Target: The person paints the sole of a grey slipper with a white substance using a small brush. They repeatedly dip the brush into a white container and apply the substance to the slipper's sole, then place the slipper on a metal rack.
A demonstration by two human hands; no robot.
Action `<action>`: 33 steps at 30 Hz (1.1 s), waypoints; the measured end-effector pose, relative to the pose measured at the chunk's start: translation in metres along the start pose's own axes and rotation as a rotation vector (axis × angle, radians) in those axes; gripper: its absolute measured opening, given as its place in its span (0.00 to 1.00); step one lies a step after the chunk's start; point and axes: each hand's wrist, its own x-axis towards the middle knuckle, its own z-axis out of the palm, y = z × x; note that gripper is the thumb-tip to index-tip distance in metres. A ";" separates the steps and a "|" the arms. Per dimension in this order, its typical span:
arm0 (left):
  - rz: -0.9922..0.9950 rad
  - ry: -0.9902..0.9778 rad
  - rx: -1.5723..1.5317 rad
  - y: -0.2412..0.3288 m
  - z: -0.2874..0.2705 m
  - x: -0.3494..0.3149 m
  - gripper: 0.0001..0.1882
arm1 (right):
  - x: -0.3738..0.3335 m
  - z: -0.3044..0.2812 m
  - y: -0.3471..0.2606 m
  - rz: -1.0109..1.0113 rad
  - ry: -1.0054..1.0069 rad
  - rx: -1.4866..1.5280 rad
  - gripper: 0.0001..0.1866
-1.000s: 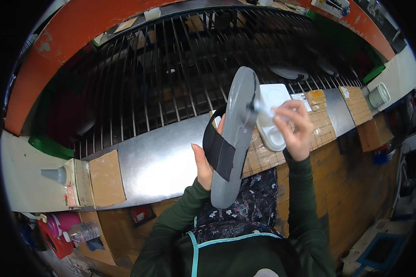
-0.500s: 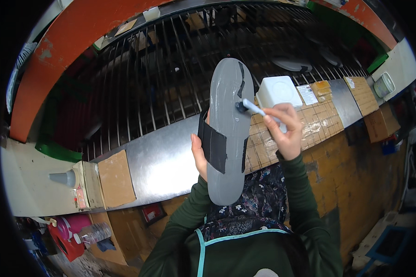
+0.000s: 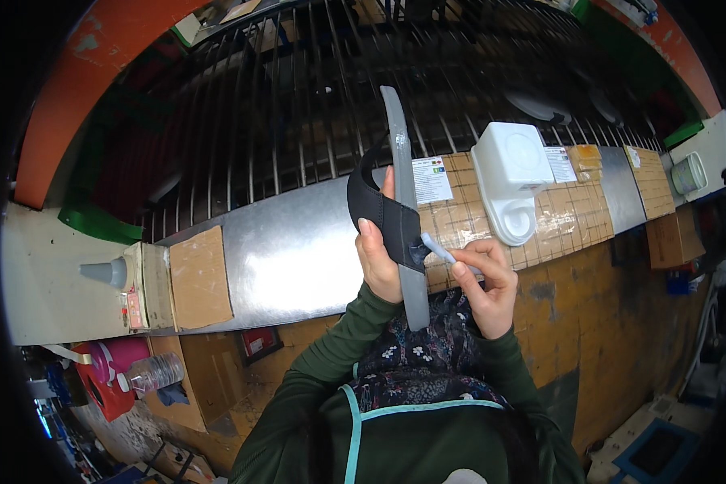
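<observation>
A grey slipper sole [image 3: 398,149] with a wide black strap [image 3: 389,219] stands nearly upright in front of me, its edge turned toward me. My left hand [image 3: 379,262] is closed on it at the strap, with one finger showing above, between strap and sole. In my right hand [image 3: 490,286] I pinch a small brush [image 3: 438,248] with a pale handle. Its dark bristles touch the strap end low on the sole's right side. To the right, a white plastic container [image 3: 515,157] with a curled lower part sits on the taped cardboard.
A rack of metal bars [image 3: 258,121] spans the far side. Along the metal ledge [image 3: 286,258] lie taped cardboard [image 3: 569,214], printed cards [image 3: 432,179] and a brown board [image 3: 200,278]. A grey cone [image 3: 105,273] is at left, a plastic bottle [image 3: 155,373] below it.
The slipper has turned from showing its flat underside to its edge. My right hand and the brush have moved down, from the sole's upper part to the strap end.
</observation>
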 end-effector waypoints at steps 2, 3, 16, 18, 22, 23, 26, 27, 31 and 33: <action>-0.010 -0.070 0.013 -0.002 -0.003 -0.001 0.38 | 0.003 0.001 0.000 -0.035 0.035 -0.075 0.10; -0.014 -0.105 0.019 -0.002 -0.004 -0.002 0.39 | 0.004 0.001 0.000 -0.044 0.045 -0.079 0.10; 0.030 -0.180 0.098 -0.010 -0.007 -0.005 0.40 | 0.027 -0.009 -0.006 -0.370 0.234 -0.512 0.12; 0.058 -0.187 0.163 -0.010 -0.008 -0.005 0.40 | 0.030 -0.012 -0.007 -0.424 0.221 -0.551 0.12; 0.059 -0.186 0.179 -0.009 -0.009 -0.003 0.39 | 0.034 -0.020 -0.009 -0.459 0.138 -0.565 0.12; 0.061 -0.187 0.178 -0.009 -0.009 -0.003 0.39 | 0.034 -0.021 -0.010 -0.459 0.119 -0.558 0.12; 0.075 -0.187 0.181 -0.010 -0.007 -0.001 0.38 | 0.033 -0.024 -0.010 -0.425 0.090 -0.530 0.12; 0.082 -0.187 0.183 -0.010 -0.007 -0.001 0.38 | 0.033 -0.025 -0.010 -0.427 0.083 -0.534 0.12; 0.061 -0.177 0.194 -0.008 -0.006 0.001 0.38 | 0.031 -0.026 -0.009 -0.421 0.055 -0.535 0.12; 0.055 -0.179 0.196 -0.008 -0.006 0.002 0.38 | 0.030 -0.027 -0.009 -0.414 0.043 -0.534 0.12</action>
